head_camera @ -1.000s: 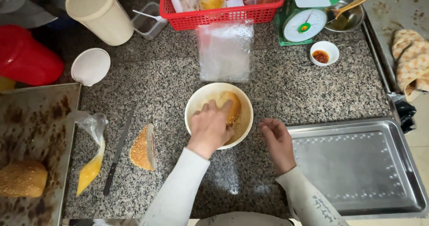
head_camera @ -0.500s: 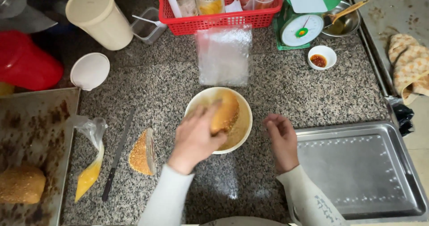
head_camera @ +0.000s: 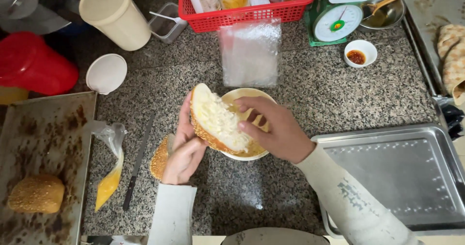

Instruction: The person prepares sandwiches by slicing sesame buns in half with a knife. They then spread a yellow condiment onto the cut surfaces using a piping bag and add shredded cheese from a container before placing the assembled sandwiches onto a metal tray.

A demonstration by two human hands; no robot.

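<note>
A: Head cam. Left hand (head_camera: 186, 145) cupped under bread half (head_camera: 216, 120), gripping crust side, cut face up, held just above yellow bowl (head_camera: 240, 124) at counter centre.

B: Right hand (head_camera: 273, 131)?

A: Curled over bowl rim, fingertips (head_camera: 246, 126) touching bread's edge and white crumb. Loosely bent, not clamped on anything.

B: Handling?

A: Prob. light and soft. Crumb looks fluffy, tears easily; sesame crust firmer, so best hold from underneath on crust, as now. Squeezing hard likely crushes it. Looks coated w/ something pale, maybe slippery; hard to tell.

B: Other half?

A: Second sesame piece (head_camera: 160, 157) lying on granite counter (head_camera: 310, 92), just beside left wrist. Whole sesame roll (head_camera: 36, 192) on stained tray (head_camera: 53, 129) far left.

B: Containers?

A: Bowl contents mostly hidden by bread and hands; some yellowish mix showing. Small white dish (head_camera: 360, 53) w/ red sauce, upper right. Clear bag (head_camera: 110, 175) w/ yellow filling next to knife (head_camera: 138, 163). Red basket (head_camera: 244, 5) holding jars, top. Cream tub (head_camera: 114, 13) lidded, contents unseen. Little clear box (head_camera: 167, 22) w/ spoon. Metal bowl (head_camera: 387, 12) w/ wooden spoon behind green scale (head_camera: 336, 22). White lid or saucer (head_camera: 106, 73), nothing visible in it. Steel tray (head_camera: 392, 177) right, bare. Stack of clear bags (head_camera: 249, 51) behind bowl.
</note>
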